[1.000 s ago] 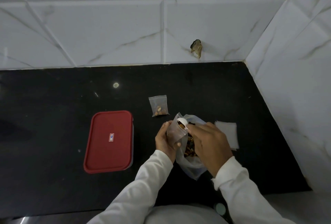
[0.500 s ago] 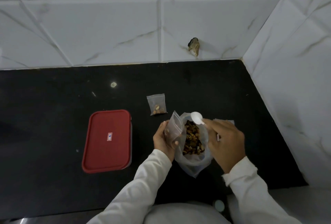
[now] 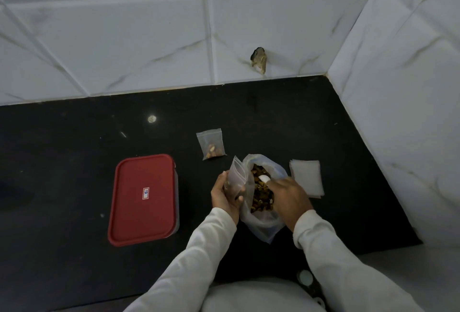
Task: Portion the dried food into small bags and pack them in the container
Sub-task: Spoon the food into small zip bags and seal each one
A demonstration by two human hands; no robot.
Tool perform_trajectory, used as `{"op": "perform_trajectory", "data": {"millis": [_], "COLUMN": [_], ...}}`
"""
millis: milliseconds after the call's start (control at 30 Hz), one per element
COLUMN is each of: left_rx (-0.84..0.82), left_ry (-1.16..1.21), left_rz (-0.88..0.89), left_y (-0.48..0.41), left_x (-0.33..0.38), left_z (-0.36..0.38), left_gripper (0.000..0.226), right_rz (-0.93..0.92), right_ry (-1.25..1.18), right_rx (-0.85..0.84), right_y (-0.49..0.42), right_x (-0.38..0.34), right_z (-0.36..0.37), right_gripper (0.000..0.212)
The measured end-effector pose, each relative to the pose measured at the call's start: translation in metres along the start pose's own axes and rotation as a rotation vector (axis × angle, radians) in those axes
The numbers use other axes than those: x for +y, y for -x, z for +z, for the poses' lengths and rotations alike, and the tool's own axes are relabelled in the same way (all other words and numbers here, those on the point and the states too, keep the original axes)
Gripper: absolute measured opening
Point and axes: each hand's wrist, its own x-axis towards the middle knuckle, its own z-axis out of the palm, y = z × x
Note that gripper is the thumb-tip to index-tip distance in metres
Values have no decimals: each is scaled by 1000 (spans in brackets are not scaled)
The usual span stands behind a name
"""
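- The small zip bag stood upright in the left hand, which gripped its lower half, mouth up, touching the large bag.
- It looked thin, limp and slippery; holding it by the stiffer zip rim would likely keep the mouth open.
- The dried food lay loose in the large bag's open mouth, light and crumbly, so prone to spilling.
- The right hand held a white spoon, its bowl down among the pieces; the handle was hidden.
- A filled small bag lay flat just beyond, and a stack of empty bags to the right.
- The red-lidded container sat closed, well apart to the left on the black counter; being rigid, it should be easy to grasp by its sides.
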Motion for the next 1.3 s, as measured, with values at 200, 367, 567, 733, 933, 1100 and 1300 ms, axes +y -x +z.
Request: {"op": "perform_trajectory", "data": {"millis": [200, 367, 567, 733, 933, 1100, 1300], "left_rx": [20, 28, -1, -58, -117, -123, -96], "left_ry": [16, -9, 23, 15, -32, -48, -61], "left_rz": [-1, -16, -21, 1, 41, 49, 44], "left_y": [-3, -4, -1, 6, 8, 11, 16], "left_x": [-4, -3, 0, 6, 12, 13, 14], "left_z": [5, 3, 2, 0, -2, 3, 8], "left_gripper": [34, 41, 41, 30, 34, 27, 24], "right_rz": [32, 314, 337, 449, 495, 380, 208], "right_ry": [-384, -703, -886, -1090, -1225, -1275, -1134], "right_rx": [137, -160, 34, 27, 107, 203, 284], "right_y": [9, 1, 10, 23, 37, 39, 34], "right_x": [-10, -5, -2, 10, 18, -1, -26], "right_z": [2, 22, -8, -13, -29, -64, -85], "right_gripper": [17, 39, 18, 18, 17, 18, 16]}}
